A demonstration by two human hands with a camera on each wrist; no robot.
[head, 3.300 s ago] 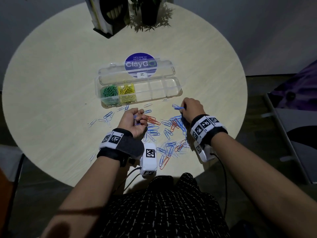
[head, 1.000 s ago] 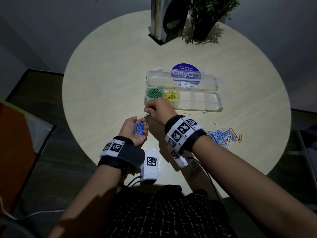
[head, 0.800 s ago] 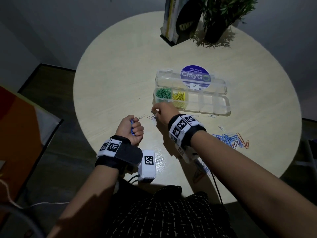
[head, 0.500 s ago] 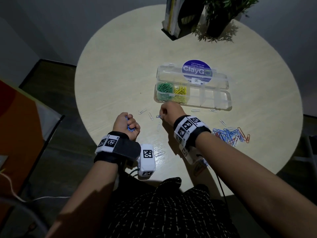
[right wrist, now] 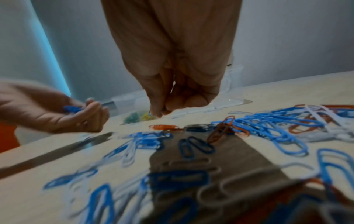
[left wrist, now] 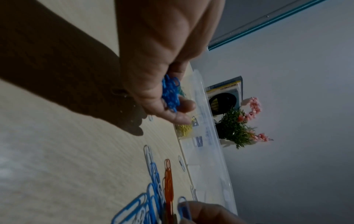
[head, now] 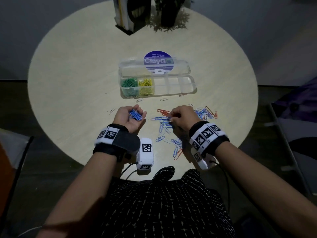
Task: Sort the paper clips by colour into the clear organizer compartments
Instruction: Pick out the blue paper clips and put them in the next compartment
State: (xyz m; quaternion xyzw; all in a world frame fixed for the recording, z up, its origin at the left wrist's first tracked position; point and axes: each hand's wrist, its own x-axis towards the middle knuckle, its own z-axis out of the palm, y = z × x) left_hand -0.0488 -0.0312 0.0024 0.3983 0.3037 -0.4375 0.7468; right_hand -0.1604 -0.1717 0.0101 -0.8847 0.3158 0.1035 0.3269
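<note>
On the round table (head: 72, 93), the clear organizer (head: 187, 83) lies beyond both hands, while the cupped left hand (head: 129, 117) cradles blue clips (head: 135, 115) just left of the right hand (head: 181, 117), whose fingertips pinch a clip from the loose pile (head: 164, 126).

A round table (head: 72, 69) with a pale wood-grain top stands under a bright pool of light, while the room around it lies in gloom. At its far edge a dark holder (head: 132, 14) with books stands beside a potted plant (head: 167, 12); the left wrist view shows the plant (left wrist: 237, 128) green with pink flowers. Behind the table runs a plain grey wall (head: 257, 23), and the floor (head: 42, 177) is dark. An orange shape (head: 5, 169) shows at the left edge, a purple one (head: 298, 100) at the right, above a grey, chair-like form (head: 300, 134)
</note>
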